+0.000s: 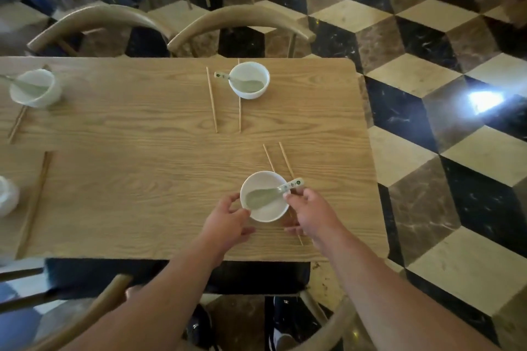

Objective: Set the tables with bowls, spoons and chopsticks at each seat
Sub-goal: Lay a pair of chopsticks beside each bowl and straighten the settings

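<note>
Left hand (228, 218) grips the bowl (269, 215); right hand (309, 212) pinches its spoon (261, 198) handle. The bowl partly hides the chopsticks (286, 159) beneath it.

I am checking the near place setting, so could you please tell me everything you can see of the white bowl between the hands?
The bowl is small, round, plain white and glossy, upright on the wooden table near its front right corner. A pale green spoon lies inside, its handle propped over the right rim. The left hand holds its left side; the right hand touches the right rim under that handle. Two chopsticks run beneath or behind it.
</note>
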A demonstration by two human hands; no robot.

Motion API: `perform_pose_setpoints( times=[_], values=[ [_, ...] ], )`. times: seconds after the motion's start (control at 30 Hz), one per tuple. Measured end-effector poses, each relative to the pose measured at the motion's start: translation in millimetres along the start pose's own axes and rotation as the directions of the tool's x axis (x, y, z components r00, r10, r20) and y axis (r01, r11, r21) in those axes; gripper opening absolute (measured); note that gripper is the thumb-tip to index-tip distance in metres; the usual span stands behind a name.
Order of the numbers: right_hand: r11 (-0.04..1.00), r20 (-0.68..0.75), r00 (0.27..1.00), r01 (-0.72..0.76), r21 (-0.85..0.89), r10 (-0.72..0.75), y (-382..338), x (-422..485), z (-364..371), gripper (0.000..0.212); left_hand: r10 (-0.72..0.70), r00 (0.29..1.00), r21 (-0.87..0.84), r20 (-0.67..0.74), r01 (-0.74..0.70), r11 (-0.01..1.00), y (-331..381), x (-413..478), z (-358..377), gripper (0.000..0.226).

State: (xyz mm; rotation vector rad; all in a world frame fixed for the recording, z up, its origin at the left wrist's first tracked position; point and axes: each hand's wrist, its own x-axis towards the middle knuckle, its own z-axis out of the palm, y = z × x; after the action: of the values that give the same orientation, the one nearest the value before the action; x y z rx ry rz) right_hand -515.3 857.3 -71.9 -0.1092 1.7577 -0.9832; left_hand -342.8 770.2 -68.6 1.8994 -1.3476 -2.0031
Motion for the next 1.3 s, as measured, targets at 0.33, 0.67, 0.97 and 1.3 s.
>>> perform_pose_setpoints(
  times=[0.33, 0.67, 0.97, 1.3],
  values=[
    [0.995, 0.022, 0.999, -0.044, 0.09, 0.042, 19.4, -2.6, 39.3, 0.015, -0.023, 1.0, -0.138, -0.019, 0.021, 0.99, -9.6, 6.0, -29.1, 0.047],
    [0.982, -0.008, 0.999, -0.05, 0.184, 0.053, 23.8, -6.6, 82.3, 0.015, 0.001, 0.999, -0.126, 0.05, 0.006, 0.992, -11.5, 22.3, -76.2, 0.044],
    [0.993, -0.182, 0.977, 0.111, -0.034, -0.115, 11.2, -3.9, 67.5, 0.03, 0.006, 0.994, -0.14, 0.112, 0.01, 0.99, -17.6, 25.6, -81.0, 0.046],
    [0.983, -0.127, 0.98, 0.138, -0.122, -0.153, 8.4, -1.7, 66.3, 0.01, -0.019, 0.993, -0.192, 0.119, 0.042, 0.981, -18.6, 23.5, -76.0, 0.046]
  ],
)
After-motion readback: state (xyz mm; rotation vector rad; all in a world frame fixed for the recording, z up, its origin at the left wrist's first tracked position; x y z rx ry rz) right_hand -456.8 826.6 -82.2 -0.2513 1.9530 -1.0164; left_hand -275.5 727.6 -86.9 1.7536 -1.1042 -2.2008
